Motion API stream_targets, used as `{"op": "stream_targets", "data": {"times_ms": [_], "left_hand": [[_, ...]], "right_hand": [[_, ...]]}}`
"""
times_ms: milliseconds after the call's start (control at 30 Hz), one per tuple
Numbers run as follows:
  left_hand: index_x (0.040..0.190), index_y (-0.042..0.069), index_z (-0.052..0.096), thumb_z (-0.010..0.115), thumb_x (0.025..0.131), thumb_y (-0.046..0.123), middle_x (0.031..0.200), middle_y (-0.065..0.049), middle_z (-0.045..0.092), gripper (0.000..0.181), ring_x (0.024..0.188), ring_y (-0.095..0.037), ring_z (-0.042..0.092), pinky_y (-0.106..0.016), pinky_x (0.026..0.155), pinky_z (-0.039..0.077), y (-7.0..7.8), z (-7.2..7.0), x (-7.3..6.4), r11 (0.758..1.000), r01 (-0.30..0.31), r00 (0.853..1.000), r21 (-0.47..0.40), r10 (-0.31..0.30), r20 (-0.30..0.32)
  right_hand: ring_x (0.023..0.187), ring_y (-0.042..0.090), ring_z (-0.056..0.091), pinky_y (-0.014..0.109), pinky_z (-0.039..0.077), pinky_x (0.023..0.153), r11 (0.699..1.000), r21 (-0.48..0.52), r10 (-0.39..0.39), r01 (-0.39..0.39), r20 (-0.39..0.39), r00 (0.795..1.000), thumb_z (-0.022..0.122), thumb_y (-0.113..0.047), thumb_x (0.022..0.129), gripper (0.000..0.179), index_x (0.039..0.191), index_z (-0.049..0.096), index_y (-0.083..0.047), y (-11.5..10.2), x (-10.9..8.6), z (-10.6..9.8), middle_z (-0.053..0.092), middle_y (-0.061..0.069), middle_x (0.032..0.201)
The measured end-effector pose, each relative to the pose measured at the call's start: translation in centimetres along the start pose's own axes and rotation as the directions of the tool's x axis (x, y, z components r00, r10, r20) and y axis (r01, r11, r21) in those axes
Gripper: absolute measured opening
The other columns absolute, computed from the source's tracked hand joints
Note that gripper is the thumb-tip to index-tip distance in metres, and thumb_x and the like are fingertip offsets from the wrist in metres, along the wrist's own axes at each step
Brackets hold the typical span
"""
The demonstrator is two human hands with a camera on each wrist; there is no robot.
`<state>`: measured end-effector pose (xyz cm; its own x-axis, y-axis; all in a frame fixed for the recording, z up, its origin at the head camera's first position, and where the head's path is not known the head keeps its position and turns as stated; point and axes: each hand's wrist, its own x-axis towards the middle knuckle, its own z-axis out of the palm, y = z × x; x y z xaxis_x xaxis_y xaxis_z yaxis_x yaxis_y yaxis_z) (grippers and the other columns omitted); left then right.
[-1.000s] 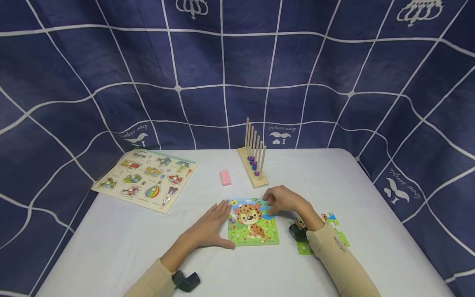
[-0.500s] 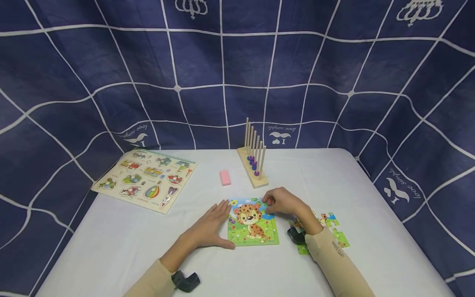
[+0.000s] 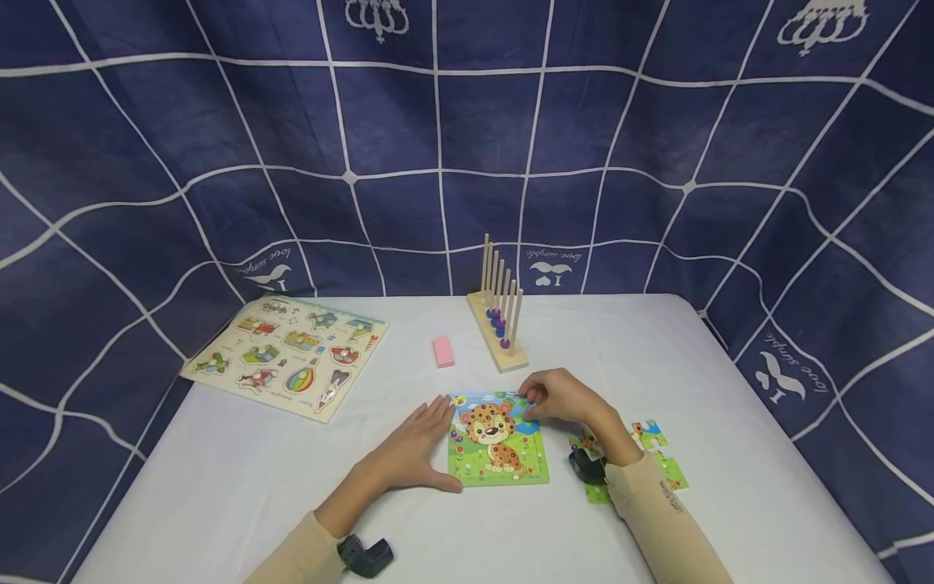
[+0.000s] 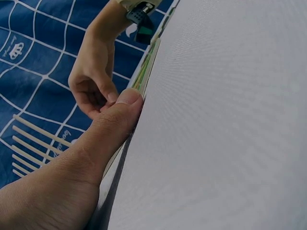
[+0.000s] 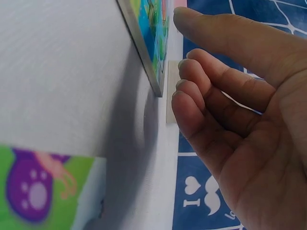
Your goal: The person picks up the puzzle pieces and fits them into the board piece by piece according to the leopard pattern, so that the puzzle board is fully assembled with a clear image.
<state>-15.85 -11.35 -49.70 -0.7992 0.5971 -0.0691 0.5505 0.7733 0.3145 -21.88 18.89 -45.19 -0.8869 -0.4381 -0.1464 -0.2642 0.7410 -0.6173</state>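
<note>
Some puzzle pieces [image 3: 672,471] hide partly behind a sleeve [image 3: 666,523]; left hand [image 3: 413,448] straight-fingered, grip of right hand [image 3: 565,396] unclear.

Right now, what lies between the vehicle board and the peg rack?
A pink block, with bare white tabletop around it, shown in the head view.

I see the right hand [image 5: 256,139] just beside the picture board [image 5: 146,38], fingers bent, the extended thumb nearest the board's printed face; I can't tell whether it touches. Lower left of the board, over the white tabletop [image 5: 57,72], I get 1 blurred printed piece [image 5: 62,187], green with a purple patch. Beyond the board, I make out navy cloth [image 5: 192,215] printed with 1 white heart.
</note>
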Motion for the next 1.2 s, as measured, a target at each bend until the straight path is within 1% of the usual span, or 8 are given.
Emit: {"op": "stream_targets", "data": {"times_ms": [333, 633, 867, 1033, 1200], "left_hand": [[0.154, 0.003, 0.020, 0.061, 0.064, 0.086, 0.164, -0.012, 0.015, 0.129, 0.153, -0.024, 0.013, -0.042, 0.125, 0.016, 0.1, 0.0, -0.1, 1.000, -0.014, 1.000, -0.004, 0.014, -0.010], [0.154, 0.002, 0.021, 0.062, 0.064, 0.085, 0.164, -0.013, 0.015, 0.129, 0.153, -0.024, 0.013, -0.042, 0.125, 0.016, -0.1, 0.1, 0.1, 1.000, -0.020, 1.000, -0.004, 0.020, -0.007], [0.155, 0.002, 0.019, 0.060, 0.063, 0.087, 0.164, -0.013, 0.012, 0.131, 0.153, -0.024, 0.012, -0.042, 0.126, 0.014, -0.1, 0.1, 0.1, 1.000, -0.009, 1.000, -0.019, 0.009, 0.003], [0.155, 0.003, 0.018, 0.060, 0.062, 0.088, 0.164, -0.012, 0.010, 0.133, 0.153, -0.023, 0.011, -0.042, 0.126, 0.013, -0.1, 0.1, 0.1, 1.000, 0.000, 1.000, -0.024, 0.000, 0.005], [0.154, 0.002, 0.019, 0.061, 0.062, 0.087, 0.164, -0.012, 0.011, 0.133, 0.153, -0.024, 0.011, -0.043, 0.125, 0.014, -0.1, 0.1, 0.1, 1.000, -0.003, 1.000, -0.025, 0.003, 0.009]], "right_hand": [[0.075, 0.009, 0.057, 0.020, 0.052, 0.067, 0.999, 0.007, -0.033, 0.033, 0.008, 0.999, 0.085, -0.017, 0.073, 0.033, 0.101, 0.071, -0.006, 0.2, -0.2, -0.2, 0.067, -0.001, 0.083], [0.075, 0.009, 0.057, 0.020, 0.052, 0.067, 1.000, 0.000, -0.028, 0.028, -0.005, 1.000, 0.086, -0.017, 0.072, 0.034, 0.101, 0.071, -0.007, 0.6, -0.5, -0.5, 0.067, -0.002, 0.083], [0.076, 0.009, 0.059, 0.021, 0.053, 0.069, 1.000, 0.003, -0.023, 0.023, 0.001, 1.000, 0.085, -0.017, 0.071, 0.036, 0.102, 0.071, -0.007, 0.4, -0.8, -1.1, 0.068, 0.000, 0.085], [0.077, 0.011, 0.057, 0.023, 0.051, 0.069, 1.000, 0.007, -0.019, 0.020, -0.010, 1.000, 0.085, -0.017, 0.071, 0.036, 0.103, 0.071, -0.007, 0.3, -1.3, -1.5, 0.067, 0.001, 0.086], [0.075, 0.011, 0.054, 0.023, 0.049, 0.067, 1.000, -0.009, -0.018, 0.017, -0.033, 0.999, 0.086, -0.019, 0.071, 0.040, 0.105, 0.070, -0.006, 0.7, -2.0, -1.7, 0.065, 0.001, 0.084]]}}
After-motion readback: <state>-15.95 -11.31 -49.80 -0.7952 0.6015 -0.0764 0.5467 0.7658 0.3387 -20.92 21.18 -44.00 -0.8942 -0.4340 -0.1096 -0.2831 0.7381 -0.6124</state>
